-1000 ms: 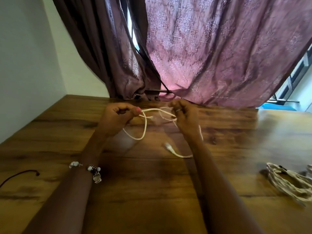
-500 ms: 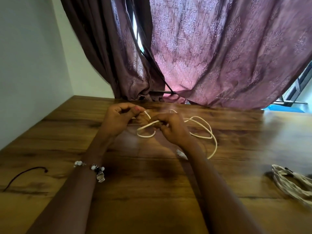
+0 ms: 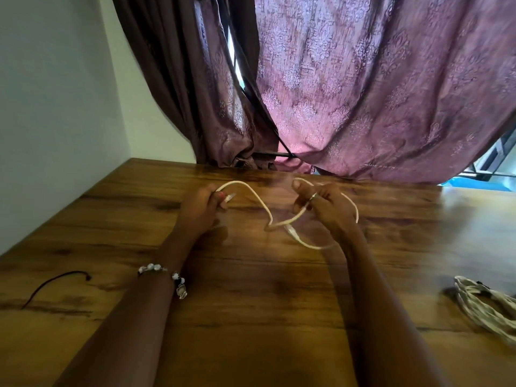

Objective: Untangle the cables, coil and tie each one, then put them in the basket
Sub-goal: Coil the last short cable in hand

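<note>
Cream cable [image 3: 261, 203] sags between both hands above the table [image 3: 111, 224]; left hand [image 3: 199, 209] pinches one plug end. Right hand [image 3: 325, 206] grips the loops, so winding goes rightward.

Both hands are up over the wooden tabletop [image 3: 251, 303], a white cable [image 3: 258, 201] strung between them. The left hand [image 3: 199, 210] pinches one end, a plug tip poking out by the fingers. The right hand [image 3: 325, 208] grips the cable further along, loops spilling around it and down toward the wood. A beaded bracelet [image 3: 163, 272] sits on the left wrist. Far left lies a thin dark cord [image 3: 53, 283]; far right, a pale bundled cable [image 3: 483, 305]. Purple curtains [image 3: 363, 93] hang behind.
</note>
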Available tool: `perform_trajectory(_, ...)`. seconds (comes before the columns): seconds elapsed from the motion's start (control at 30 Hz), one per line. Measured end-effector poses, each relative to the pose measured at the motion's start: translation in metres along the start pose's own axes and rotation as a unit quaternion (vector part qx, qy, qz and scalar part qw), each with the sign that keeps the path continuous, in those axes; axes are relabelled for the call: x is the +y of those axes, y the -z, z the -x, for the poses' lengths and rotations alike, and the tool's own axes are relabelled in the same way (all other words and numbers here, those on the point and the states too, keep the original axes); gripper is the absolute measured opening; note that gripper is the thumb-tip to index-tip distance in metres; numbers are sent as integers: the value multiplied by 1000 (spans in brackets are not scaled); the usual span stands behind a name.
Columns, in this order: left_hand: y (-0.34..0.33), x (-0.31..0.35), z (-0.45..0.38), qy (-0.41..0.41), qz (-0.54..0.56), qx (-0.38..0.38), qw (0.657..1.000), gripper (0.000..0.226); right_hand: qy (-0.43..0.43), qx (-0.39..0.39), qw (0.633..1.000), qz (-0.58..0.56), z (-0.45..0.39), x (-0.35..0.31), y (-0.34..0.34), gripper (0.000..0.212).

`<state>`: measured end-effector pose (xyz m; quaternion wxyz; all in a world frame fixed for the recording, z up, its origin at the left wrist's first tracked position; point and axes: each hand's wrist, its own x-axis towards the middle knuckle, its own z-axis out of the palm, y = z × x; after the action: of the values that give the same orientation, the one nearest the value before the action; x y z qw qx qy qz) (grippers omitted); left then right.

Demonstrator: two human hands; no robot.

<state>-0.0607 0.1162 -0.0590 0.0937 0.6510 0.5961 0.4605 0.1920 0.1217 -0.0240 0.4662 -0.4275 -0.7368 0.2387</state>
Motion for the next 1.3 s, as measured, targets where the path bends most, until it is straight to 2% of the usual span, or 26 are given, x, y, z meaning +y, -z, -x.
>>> perform_trajectory(0.07, 3, 11, 3, -6, 61, 37, 997, 14, 32, 19, 976, 215, -8, 14, -1, 28)
perform_trajectory(0.1, 3, 14, 4, 0, 109, 41, 993, 13, 55, 9, 954, 296, -10, 13, -4, 18)
perform_trajectory(0.13, 3, 19, 5, 17, 163, 39, 986, 13, 74, -2, 934, 349, -11, 11, -8, 20)
perform_trajectory(0.2, 4, 30, 7, 44, 263, 34, 963, 13, 136, -9, 927, 349, -14, 3, -20, 35)
perform_trajectory(0.27, 4, 38, 7, 47, 329, 27, 943, 16, 155, -11, 932, 328, -9, -19, -36, 37)
perform_trajectory(0.33, 4, 45, 6, 38, 365, 26, 930, 20, 93, -50, 925, 364, -4, -28, -54, 63)
perform_trajectory(0.37, 4, 47, 6, 48, 392, 27, 918, 22, 48, -81, 907, 410, -1, -28, -60, 77)
perform_trajectory(0.4, 4, 48, 5, 67, 432, 23, 899, 25, 14, -106, 888, 448, 2, -28, -64, 82)
perform_trajectory(0.43, 7, 50, 5, 84, 482, 12, 872, 27, -7, -117, 879, 462, 5, -25, -65, 76)
perform_trajectory(0.5, 14, 47, 4, 77, 574, -38, 814, 27, -25, -128, 883, 451, 6, -21, -58, 45)
perform_trajectory(0.57, 19, 44, 5, 46, 606, -91, 789, 29, -22, -148, 879, 452, 6, -20, -50, 30)
perform_trajectory(0.63, 18, 43, 6, 20, 578, -112, 808, 33, -1, -168, 857, 487, 7, -25, -47, 29)
perform_trajectory(0.73, 9, 41, 5, -1, 514, -101, 852, 35, 48, -208, 817, 536, 9, -39, -46, 32)
perform_trajectory(0.8, 4, 38, 5, -19, 487, -97, 868, 37, 97, -250, 793, 547, 11, -47, -47, 29)
perform_trajectory(0.87, 1, 38, 6, -34, 436, -97, 894, 39, 166, -257, 782, 544, 12, -54, -51, 27)
perform_trajectory(0.97, -6, 36, 9, -47, 326, -98, 939, 36, 283, -203, 802, 486, 13, -60, -55, 24)
perform_trajectory(1.03, -7, 34, 11, -61, 260, -120, 956, 36, 299, -174, 825, 448, 9, -58, -52, 25)
perform_trajectory(1.1, -9, 35, 14, -61, 236, -151, 958, 31, 288, -156, 856, 400, 2, -50, -43, 24)
perform_trajectory(1.23, -10, 39, 18, 31, 297, -200, 933, 38, 299, -8, 921, 252, -8, -32, -16, 17)
perform_trajectory(1.3, -7, 39, 17, 66, 397, -243, 883, 54, 261, 68, 948, 166, -11, -21, -2, 13)
